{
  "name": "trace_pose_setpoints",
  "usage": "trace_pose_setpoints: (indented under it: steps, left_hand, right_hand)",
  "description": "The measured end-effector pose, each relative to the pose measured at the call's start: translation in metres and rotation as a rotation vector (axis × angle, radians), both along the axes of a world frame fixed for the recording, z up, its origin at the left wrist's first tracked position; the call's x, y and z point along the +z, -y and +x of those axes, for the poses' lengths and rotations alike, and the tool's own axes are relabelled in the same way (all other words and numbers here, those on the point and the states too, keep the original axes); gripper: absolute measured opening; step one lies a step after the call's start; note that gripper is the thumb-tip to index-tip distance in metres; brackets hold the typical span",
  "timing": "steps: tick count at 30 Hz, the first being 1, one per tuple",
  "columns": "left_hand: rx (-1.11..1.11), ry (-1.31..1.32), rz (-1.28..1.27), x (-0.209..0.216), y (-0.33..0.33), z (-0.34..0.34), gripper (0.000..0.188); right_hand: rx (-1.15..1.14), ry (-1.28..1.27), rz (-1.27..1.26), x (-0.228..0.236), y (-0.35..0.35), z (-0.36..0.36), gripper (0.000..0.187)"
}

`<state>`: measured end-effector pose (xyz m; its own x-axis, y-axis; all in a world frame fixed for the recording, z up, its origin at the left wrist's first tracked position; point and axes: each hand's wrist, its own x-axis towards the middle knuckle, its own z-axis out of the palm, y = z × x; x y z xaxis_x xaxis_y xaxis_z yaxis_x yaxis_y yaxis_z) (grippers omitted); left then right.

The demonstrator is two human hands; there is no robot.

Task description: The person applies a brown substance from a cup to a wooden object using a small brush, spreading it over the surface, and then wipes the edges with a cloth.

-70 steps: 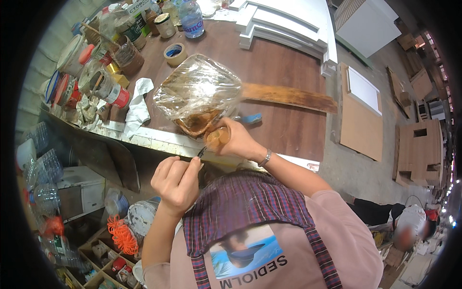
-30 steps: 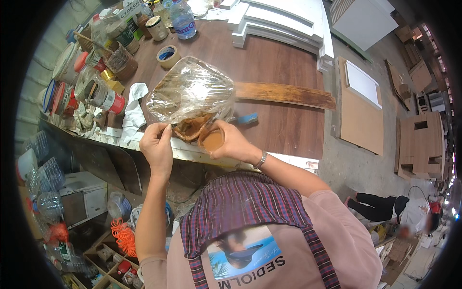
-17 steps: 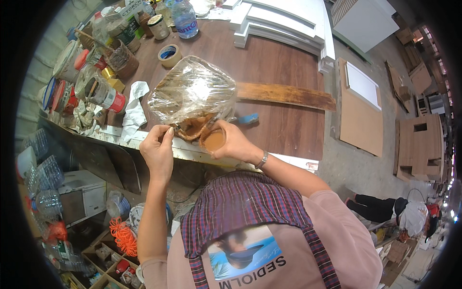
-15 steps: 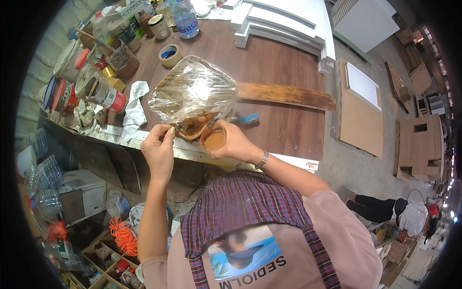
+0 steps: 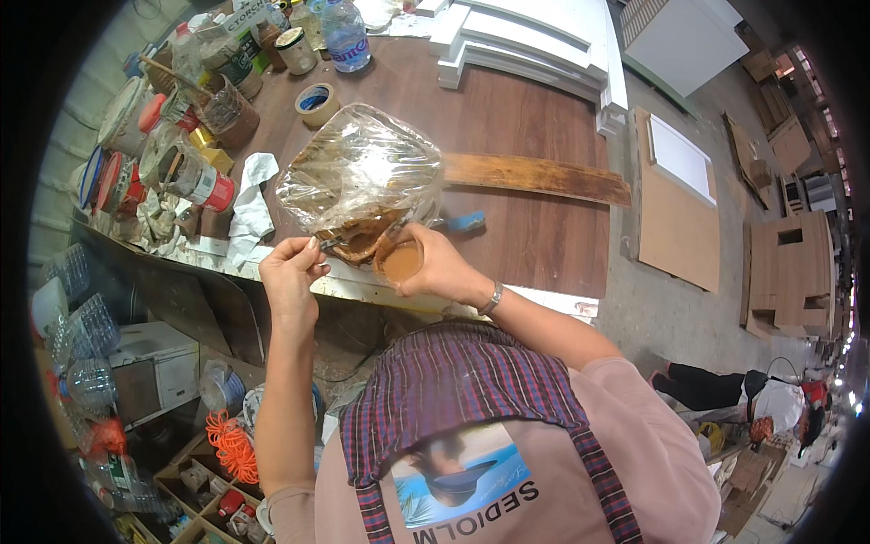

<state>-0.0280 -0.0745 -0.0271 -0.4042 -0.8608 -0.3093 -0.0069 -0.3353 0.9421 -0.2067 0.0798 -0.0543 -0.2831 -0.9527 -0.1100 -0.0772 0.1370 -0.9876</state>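
Note:
My right hand [image 5: 437, 263] is wrapped round a clear cup of brown liquid [image 5: 401, 261], tilted at the table's near edge. Beside it lies a clear plastic bag [image 5: 362, 168], wrapped over something broad; its brown-stained opening [image 5: 361, 243] faces me and touches the cup or nearly so. My left hand [image 5: 294, 272] pinches a thin dark piece [image 5: 328, 243] at the left of this opening; what that piece is I cannot make out. Behind my right hand is a blue-ended tool, perhaps a brush [image 5: 464, 222]. A stained brown wooden strip [image 5: 544, 179] reaches rightward from the bag.
Jars, paint cans [image 5: 216, 190] and bottles crowd the table's left side. A tape roll [image 5: 317, 104] and crumpled white paper [image 5: 252, 208] lie nearer. White panels [image 5: 535, 54] are stacked at the back. A person [image 5: 716, 394] is at far right.
My left hand has drawn slightly left and down, and a thin dark piece now shows at its fingertips. The cup keeps its place in my right hand by the bag's opening.

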Motion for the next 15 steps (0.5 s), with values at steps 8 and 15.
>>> trace_pose_setpoints:
  steps: [8, 15]
  left_hand:
    - [0.018, 0.011, 0.016, -0.002, 0.003, 0.010, 0.003]
    - [0.045, 0.020, 0.034, 0.003, -0.001, 0.017, 0.002]
  right_hand:
    - [-0.036, 0.028, -0.055, -0.013, 0.003, 0.001, 0.060]
    - [-0.050, 0.004, -0.049, -0.013, 0.004, 0.001, 0.060]
